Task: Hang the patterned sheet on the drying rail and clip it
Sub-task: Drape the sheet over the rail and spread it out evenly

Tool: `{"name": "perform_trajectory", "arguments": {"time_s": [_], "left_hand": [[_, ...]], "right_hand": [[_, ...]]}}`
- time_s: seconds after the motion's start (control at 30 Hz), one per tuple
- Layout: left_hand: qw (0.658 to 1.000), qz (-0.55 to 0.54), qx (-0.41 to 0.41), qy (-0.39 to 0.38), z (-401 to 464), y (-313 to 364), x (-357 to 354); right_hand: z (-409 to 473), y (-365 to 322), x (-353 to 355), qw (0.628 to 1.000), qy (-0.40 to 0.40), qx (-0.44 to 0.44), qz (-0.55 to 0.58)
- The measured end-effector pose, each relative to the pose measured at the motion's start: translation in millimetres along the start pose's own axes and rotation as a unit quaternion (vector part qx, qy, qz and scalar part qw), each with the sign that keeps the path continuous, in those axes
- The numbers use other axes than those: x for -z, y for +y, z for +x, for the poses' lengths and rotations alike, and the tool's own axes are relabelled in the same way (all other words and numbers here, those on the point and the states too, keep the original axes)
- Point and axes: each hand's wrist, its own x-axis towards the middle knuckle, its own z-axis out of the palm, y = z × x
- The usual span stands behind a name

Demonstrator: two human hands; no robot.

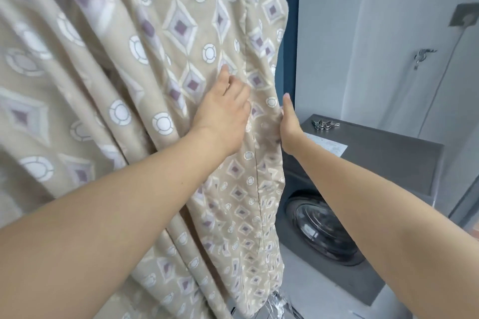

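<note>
Patterned sheet (145,65) hangs in heavy folds dead ahead, filling everything left of and above both hands; the rail itself is out of view, so how securely the sheet sits on it cannot be told. Left hand (223,109) lies on the fabric face, fingers bent into a fold near the seam, seemingly pinching cloth. Right hand (289,124) grips the sheet's right edge, fingers wrapped behind and hidden, thumb up. Clips (324,124) lie on the washing machine (388,153), just right of and beyond the right hand, none yet on the sheet. Risks: tugging the edge down could drag the unclipped sheet off its support; freeing a hand for a clip may let the bunched weight slide.
</note>
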Motion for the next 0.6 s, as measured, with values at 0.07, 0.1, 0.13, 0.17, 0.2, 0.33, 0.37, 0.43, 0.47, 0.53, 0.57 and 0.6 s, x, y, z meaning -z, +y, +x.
{"name": "perform_trajectory", "arguments": {"time_s": [0.07,0.1,0.13,0.17,0.2,0.33,0.37,0.43,0.47,0.53,0.57,0.6], "left_hand": [[0.999,0.012,0.026,0.022,7,-20,8],[0.999,0.016,0.038,0.030,10,-30,12],[0.998,0.019,0.049,0.036,14,-41,18],[0.997,0.017,0.061,0.041,16,-51,22],[0.996,0.018,0.078,0.049,20,-61,28],[0.987,0.007,0.138,0.078,33,-100,44],[0.985,0.001,0.149,0.083,37,-107,47],[0.982,-0.011,0.168,0.086,43,-119,50],[0.980,-0.020,0.181,0.080,47,-125,51],[0.971,-0.042,0.227,0.060,54,-136,54],[0.963,-0.057,0.258,0.053,58,-143,56],[0.954,-0.077,0.287,0.046,60,-149,58]], "right_hand": [[20,-16,-1,0.999,-0.007,0.033,-0.006],[25,-28,-3,0.999,-0.008,0.047,-0.016],[28,-42,-5,0.998,-0.016,0.046,-0.026],[21,-56,-11,0.998,-0.021,0.040,-0.034],[13,-71,-16,0.998,-0.035,0.041,-0.038],[11,-104,-23,0.996,-0.039,0.058,-0.053],[15,-111,-23,0.995,-0.040,0.063,-0.065],[19,-120,-24,0.994,-0.049,0.062,-0.081],[22,-124,-25,0.993,-0.058,0.072,-0.078],[24,-134,-25,0.990,-0.068,0.111,-0.052],[26,-139,-26,0.990,-0.060,0.126,-0.031],[31,-145,-26,0.989,-0.050,0.137,-0.013]]}}
